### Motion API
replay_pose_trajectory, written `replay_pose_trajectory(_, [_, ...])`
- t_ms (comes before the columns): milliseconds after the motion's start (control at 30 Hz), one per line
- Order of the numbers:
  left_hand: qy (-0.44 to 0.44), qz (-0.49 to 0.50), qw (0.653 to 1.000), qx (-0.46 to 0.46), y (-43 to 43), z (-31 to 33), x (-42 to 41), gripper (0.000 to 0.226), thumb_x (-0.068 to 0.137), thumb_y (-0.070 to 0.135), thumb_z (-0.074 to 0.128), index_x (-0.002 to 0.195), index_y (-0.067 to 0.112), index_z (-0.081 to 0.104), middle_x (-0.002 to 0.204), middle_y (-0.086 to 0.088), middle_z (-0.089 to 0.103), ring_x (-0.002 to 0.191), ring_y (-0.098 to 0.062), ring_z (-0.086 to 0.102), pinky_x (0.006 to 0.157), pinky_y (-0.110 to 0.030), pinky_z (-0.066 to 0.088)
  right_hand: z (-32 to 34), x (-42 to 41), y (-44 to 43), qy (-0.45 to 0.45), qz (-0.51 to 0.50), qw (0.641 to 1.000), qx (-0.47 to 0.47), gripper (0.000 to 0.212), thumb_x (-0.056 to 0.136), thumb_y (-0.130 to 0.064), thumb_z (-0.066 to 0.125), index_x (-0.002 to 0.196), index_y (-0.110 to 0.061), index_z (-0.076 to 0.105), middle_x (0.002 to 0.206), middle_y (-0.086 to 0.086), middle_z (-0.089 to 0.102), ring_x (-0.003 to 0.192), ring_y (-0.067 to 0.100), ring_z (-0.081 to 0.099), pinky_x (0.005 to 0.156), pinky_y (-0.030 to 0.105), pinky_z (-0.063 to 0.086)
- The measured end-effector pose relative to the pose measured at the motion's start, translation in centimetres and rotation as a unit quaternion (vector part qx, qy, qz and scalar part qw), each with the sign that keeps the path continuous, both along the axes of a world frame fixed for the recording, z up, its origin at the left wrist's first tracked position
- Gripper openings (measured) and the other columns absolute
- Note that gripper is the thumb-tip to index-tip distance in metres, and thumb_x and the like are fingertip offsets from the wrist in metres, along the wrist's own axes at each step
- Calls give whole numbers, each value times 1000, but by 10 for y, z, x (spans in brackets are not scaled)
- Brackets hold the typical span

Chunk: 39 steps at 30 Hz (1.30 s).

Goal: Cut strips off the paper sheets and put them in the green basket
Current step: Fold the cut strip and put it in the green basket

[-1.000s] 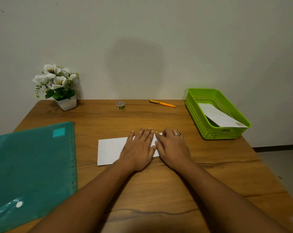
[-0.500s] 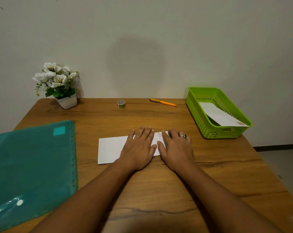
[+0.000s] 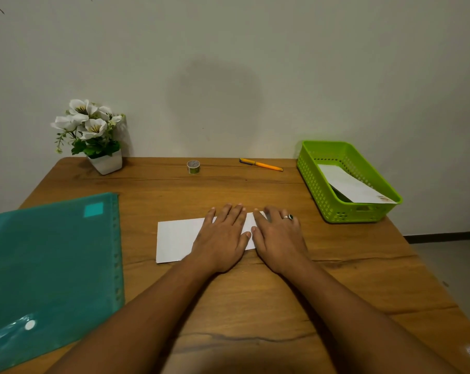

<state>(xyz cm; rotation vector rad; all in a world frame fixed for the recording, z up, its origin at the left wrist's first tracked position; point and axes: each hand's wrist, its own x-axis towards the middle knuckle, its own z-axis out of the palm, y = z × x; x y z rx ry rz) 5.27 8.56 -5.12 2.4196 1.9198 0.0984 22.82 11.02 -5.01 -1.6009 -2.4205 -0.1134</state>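
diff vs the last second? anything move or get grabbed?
The right hand slid a little to the right along the white paper sheet, so more paper shows between it and the left hand. Nothing was gripped or let go: both hands lie flat, pressing the sheet. Left hand, sheet, green basket, folder, pen and tape roll stayed put.

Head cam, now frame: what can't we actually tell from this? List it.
- Paper sheet, head view: right part hidden under the left hand and right hand; any fold cannot be told.
- Green basket, head view: something dark under the white paper inside is mostly covered; that paper's corner print is too small.
- Teal folder, head view: cut off by the left frame edge.
- Tape roll, head view: label too small.
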Motion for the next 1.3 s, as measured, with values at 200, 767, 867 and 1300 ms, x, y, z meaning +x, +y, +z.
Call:
replay_pose_trajectory(200, [-8, 2, 1000, -2, -1, 2, 1, 66, 107, 53, 9, 164, 20, 5, 173, 1, 2, 159, -17, -3, 127, -50, 2, -4, 6, 1, 46, 39, 998, 25, 39, 101, -43, 39, 122, -33, 70, 128, -2, 64, 109, 24, 56, 86, 43, 46])
replay_pose_trajectory(767, [6, 5, 1000, -10, -1, 3, 1, 66, 108, 52, 12, 164, 19, 4, 173, 0, 1, 159, -19, -3, 127, -50, 2, -1, 3, -5, 21, -46, 999, 10, 46, 99, -47, 49, 112, -13, 77, 119, 6, 72, 102, 28, 62, 86, 42, 49])
replay_pose_trajectory(867, [6, 4, 1000, -13, -3, 5, 1, 66, 108, 52, 12, 164, 19, 2, 173, 0, 0, 159, -19, -4, 128, -49, 1, 2, 4, -9, 7, -49, 999, -3, 47, 99, -49, 45, 111, -16, 75, 117, 5, 72, 101, 27, 62, 88, 42, 48])
replay_pose_trajectory(1300, [64, 72, 989, -111, -30, 80, -75, 72, 93, 66, 55, 152, 24, 46, 164, 2, 31, 148, -23, 30, 113, -47, 38, 18, 5, -15, 2, -26, 998, -51, 52, 101, -59, 40, 128, -19, 58, 131, 2, 59, 120, 24, 50, 99, 42, 42])
